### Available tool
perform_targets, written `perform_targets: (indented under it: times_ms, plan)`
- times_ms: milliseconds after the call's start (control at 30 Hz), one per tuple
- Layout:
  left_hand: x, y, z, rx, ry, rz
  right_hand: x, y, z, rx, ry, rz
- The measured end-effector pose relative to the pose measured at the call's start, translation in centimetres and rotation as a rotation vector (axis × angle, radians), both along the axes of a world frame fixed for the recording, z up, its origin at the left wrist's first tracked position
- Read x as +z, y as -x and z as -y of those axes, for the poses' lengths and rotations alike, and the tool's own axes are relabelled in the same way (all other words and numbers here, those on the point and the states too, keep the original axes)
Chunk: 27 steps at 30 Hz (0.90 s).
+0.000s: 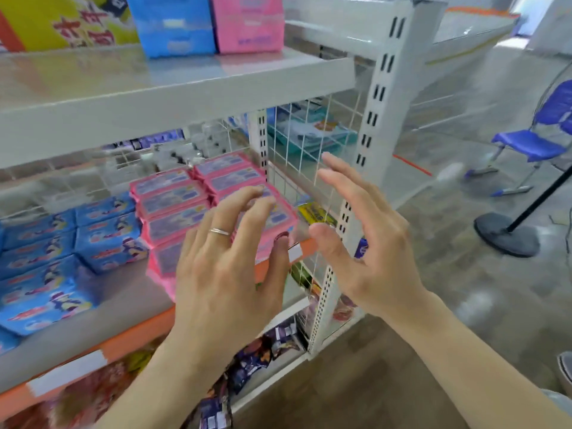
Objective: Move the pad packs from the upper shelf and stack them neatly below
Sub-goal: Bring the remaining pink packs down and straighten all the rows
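Pink pad packs lie stacked on the orange-edged lower shelf, blue packs beside them. Left hand, fingers spread, ring worn, rests against the pink stack. Right hand hovers wide, holding nothing. Pack lettering blurred, unreadable. On the upper shelf stand one blue pack and one pink pack.

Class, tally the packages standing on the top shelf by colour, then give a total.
blue pack: 1
pink pack: 1
yellow package, cut off by the frame edge: 1
Total: 3
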<state>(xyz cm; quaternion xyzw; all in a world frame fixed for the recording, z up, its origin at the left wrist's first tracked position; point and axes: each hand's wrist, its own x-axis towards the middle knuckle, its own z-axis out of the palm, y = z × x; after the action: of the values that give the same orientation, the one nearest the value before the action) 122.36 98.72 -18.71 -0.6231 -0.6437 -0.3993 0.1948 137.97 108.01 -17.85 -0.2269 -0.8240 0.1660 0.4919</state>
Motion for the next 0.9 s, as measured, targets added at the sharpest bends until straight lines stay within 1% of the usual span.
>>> perform_targets:
  times_ms: [167, 267, 367, 433, 500, 700, 900]
  plan:
    - [2.8, -1.1, -1.7, 0.018, -0.02, -0.09, 1.0, -1.8, -2.1, -0.003, 0.015, 0.036]
    - [4.6, -0.5, -2.2, -0.015, -0.078, -0.1, 2.0, -1.6, -2.9, -0.011, 0.012, 0.009]
    - [6.0, 0.5, -2.2, -0.029, -0.123, -0.115, 3.0, -0.4, -3.2, -0.043, -0.026, -0.03]
    - [6.9, 1.5, -2.4, -0.022, -0.115, -0.146, 3.8, 0.7, -3.2, -0.079, -0.033, -0.039]
    - [7.8, 2.7, -2.7, -0.012, -0.11, -0.152, 4.9, 1.9, -3.0, -0.104, -0.026, -0.038]
    - [10.4, 6.2, -3.4, -0.014, -0.144, -0.124, 8.5, 5.2, -3.8, -0.171, -0.093, -0.018]
    - [12.7, 8.2, -4.9, 0.03, -0.113, -0.144, 11.2, 7.7, -5.9, -0.196, -0.159, -0.001]
